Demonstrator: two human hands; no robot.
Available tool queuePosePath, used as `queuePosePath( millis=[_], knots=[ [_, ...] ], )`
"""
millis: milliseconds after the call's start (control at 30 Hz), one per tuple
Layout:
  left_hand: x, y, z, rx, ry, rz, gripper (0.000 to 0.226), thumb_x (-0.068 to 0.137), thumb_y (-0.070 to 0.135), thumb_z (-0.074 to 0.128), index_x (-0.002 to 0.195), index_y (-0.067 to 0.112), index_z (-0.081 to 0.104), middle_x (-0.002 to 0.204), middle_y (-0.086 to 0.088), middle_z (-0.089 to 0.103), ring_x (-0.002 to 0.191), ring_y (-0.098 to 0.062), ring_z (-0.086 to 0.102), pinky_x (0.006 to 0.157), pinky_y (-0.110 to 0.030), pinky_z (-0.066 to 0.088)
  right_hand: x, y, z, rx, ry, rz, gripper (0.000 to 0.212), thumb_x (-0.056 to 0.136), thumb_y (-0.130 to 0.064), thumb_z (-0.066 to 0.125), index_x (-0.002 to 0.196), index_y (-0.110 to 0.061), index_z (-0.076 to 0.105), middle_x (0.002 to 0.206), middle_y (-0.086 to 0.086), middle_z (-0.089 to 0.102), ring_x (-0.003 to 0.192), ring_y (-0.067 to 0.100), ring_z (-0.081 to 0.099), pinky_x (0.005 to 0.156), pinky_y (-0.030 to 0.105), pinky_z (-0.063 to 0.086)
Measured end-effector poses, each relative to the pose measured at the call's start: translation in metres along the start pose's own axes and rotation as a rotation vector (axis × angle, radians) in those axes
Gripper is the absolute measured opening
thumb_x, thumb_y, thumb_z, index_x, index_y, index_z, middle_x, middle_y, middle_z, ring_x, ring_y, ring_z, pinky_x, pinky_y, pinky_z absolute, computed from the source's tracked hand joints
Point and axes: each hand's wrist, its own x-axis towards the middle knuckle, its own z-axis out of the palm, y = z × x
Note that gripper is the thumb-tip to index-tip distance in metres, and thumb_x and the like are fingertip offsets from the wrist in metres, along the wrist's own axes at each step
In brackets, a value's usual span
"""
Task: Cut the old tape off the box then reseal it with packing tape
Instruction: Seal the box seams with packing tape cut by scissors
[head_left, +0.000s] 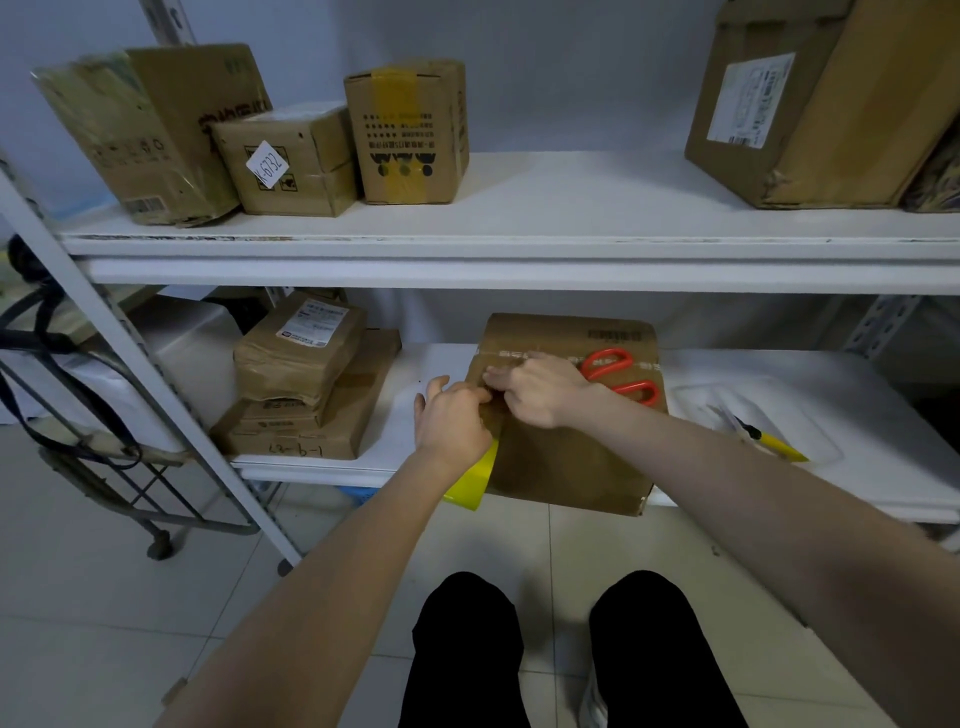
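A flat brown cardboard box (566, 457) lies on the lower shelf, with a strip of pale printed old tape (649, 362) across its top. Red-handled scissors (621, 376) lie on the box just right of my hands. My right hand (540, 392) has curled fingers pinching the tape at the box's left edge. My left hand (452, 418) grips that same edge, its fingertips meeting the right hand's. A yellow tape roll (475, 480) shows under my left wrist at the box's front left corner, partly hidden.
A yellow utility knife (769, 439) lies in a clear tray (810, 415) to the right. Stacked parcels (306, 379) sit left of the box. The upper shelf (519, 249) carries several boxes. A wheeled cart (104, 447) stands at the left.
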Motion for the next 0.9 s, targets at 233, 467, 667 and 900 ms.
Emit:
queuePosePath(
  millis=[233,467,667,900],
  knots=[
    [0.001,-0.001,0.000,-0.048,-0.075,-0.030,0.046,0.091,0.015,0.053,0.134,0.030,0.051,0.143,0.004,0.047,0.145,-0.028,0.014,0.117,-0.054,0.014,-0.005,-0.005,-0.006,0.030,-0.039,0.115,0.052,0.100,-0.026,0.030,0.149,-0.009,0.028,0.157,0.010,0.028,0.140,0.029,0.032,0.118,0.040,0.014],
    [-0.006,-0.018,0.003,-0.326,0.159,-0.206,0.042,0.087,0.021,0.062,0.127,0.015,0.052,0.128,-0.008,0.054,0.122,-0.027,0.048,0.094,-0.036,0.045,-0.018,-0.002,-0.009,-0.094,-0.026,0.036,0.054,0.100,-0.025,0.030,0.152,-0.014,0.023,0.160,0.002,0.019,0.148,0.015,0.012,0.117,0.051,-0.003],
    [-0.014,-0.019,0.010,-0.481,-0.184,-0.572,0.042,0.089,0.047,0.055,0.104,0.008,0.051,0.103,-0.012,0.059,0.099,-0.029,0.060,0.077,-0.034,0.046,-0.017,-0.019,-0.009,0.014,0.088,0.065,0.048,0.100,-0.029,0.033,0.143,-0.009,0.040,0.151,0.011,0.038,0.141,0.022,0.032,0.118,0.047,0.006],
    [-0.016,-0.012,0.023,-0.810,-0.117,-0.553,0.023,0.096,0.028,0.050,0.086,0.009,0.057,0.097,-0.021,0.057,0.096,-0.033,0.053,0.080,-0.032,0.038,-0.021,-0.030,0.006,-0.081,0.077,0.012,0.049,0.094,-0.038,0.055,0.136,-0.012,0.049,0.146,0.007,0.046,0.128,0.024,0.050,0.116,0.047,0.013]
  ],
)
